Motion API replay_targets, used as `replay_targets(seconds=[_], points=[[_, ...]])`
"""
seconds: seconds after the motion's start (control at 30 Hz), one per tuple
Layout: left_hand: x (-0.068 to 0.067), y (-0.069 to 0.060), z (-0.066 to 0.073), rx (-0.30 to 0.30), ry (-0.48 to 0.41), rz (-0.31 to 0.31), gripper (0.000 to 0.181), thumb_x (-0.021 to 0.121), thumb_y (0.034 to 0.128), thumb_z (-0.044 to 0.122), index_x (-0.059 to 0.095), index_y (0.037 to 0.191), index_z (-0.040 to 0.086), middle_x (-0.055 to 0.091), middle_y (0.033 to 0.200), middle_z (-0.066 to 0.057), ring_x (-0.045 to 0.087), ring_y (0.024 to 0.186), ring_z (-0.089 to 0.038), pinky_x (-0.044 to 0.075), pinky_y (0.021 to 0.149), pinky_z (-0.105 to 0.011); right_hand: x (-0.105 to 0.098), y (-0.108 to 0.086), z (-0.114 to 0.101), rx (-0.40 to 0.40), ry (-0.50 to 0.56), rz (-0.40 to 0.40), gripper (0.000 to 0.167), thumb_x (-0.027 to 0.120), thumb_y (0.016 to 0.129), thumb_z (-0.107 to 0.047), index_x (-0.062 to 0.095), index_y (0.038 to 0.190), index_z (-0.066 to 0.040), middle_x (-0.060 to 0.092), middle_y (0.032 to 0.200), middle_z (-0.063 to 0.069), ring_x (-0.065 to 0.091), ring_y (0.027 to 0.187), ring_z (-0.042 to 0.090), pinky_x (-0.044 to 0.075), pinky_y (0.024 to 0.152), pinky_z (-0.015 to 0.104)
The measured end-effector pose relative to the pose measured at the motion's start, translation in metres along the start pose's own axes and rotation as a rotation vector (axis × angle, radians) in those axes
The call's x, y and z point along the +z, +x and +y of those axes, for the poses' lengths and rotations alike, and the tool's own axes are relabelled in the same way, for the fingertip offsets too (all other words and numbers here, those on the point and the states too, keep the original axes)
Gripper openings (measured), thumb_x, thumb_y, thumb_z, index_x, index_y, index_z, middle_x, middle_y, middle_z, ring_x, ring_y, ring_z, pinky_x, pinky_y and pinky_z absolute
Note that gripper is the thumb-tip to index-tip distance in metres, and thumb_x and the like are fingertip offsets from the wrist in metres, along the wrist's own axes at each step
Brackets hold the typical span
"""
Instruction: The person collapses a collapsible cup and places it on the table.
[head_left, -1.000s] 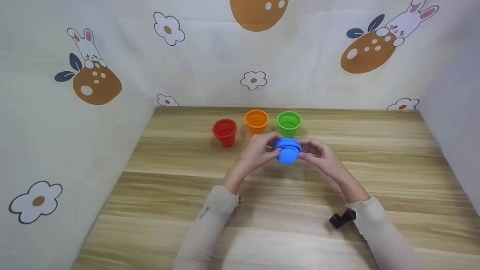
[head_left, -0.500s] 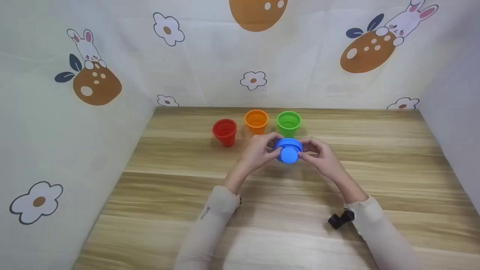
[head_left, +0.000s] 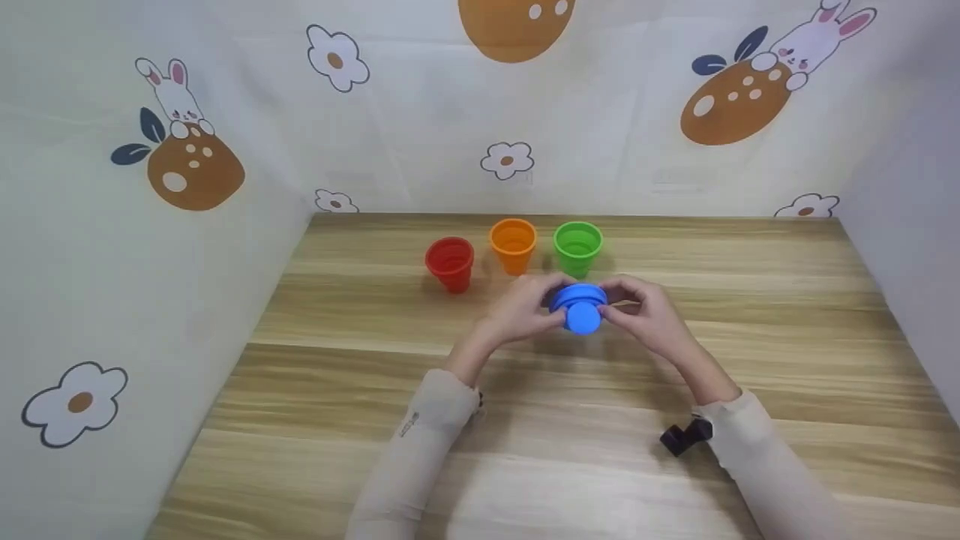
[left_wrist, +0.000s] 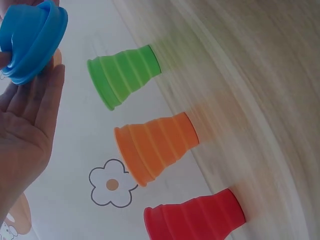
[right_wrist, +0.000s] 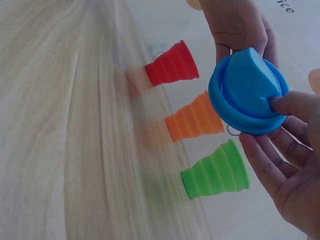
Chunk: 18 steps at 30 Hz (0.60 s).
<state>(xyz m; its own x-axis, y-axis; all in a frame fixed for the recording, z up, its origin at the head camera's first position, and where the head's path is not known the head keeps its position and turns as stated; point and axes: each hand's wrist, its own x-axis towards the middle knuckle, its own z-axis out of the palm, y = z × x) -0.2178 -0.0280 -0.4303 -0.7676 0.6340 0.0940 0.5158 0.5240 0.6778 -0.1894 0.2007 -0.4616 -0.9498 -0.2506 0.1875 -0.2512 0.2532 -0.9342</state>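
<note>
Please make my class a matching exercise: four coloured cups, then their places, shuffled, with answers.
1. Red tapered rubbery cup
2. Orange tapered rubbery cup
3. Green tapered rubbery cup
4. Blue round rubbery cup

A. Standing between two standing cups
B. Held by left hand and right hand
C. Leftmost cup, head view
D. Rightmost standing cup, head view

Pairs: 1C, 2A, 3D, 4B

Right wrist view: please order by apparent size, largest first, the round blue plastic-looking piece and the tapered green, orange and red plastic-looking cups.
1. Blue piece, apparently nearest the camera
2. Green cup
3. Orange cup and red cup: too close to rank; orange's rim is partly hidden
</note>
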Motion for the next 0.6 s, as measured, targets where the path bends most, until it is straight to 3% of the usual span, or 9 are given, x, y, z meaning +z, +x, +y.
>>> replay_targets(seconds=[0.33,0.6], points=[[0.0032,0.0017,-0.0025,0.016,-0.045,0.098,0.032,0.067,0.0910,0.009,0.064,0.122,0.004,0.072,0.116,-0.012,0.068,0.102,-0.022,0.059,0.092,-0.029,-0.0027,0.0000,0.0044,-0.001,0.079,-0.002,0.038,0.069,0.091,-0.003,0.061,0.126,0.008,0.067,0.119,0.024,0.067,0.102,0.004,0.058,0.089,0.021],[0.0045,0.0026,-0.0050,0.020,-0.107,0.147,0.031,0.065,0.0917,0.006,0.063,0.123,0.001,0.071,0.117,-0.014,0.070,0.104,-0.024,0.059,0.092,-0.030,-0.0028,-0.0001,0.0065,0.038,0.112,-0.006,0.040,0.066,0.092,-0.001,0.056,0.129,0.011,0.064,0.124,0.027,0.066,0.103,0.002,0.056,0.091,0.018]])
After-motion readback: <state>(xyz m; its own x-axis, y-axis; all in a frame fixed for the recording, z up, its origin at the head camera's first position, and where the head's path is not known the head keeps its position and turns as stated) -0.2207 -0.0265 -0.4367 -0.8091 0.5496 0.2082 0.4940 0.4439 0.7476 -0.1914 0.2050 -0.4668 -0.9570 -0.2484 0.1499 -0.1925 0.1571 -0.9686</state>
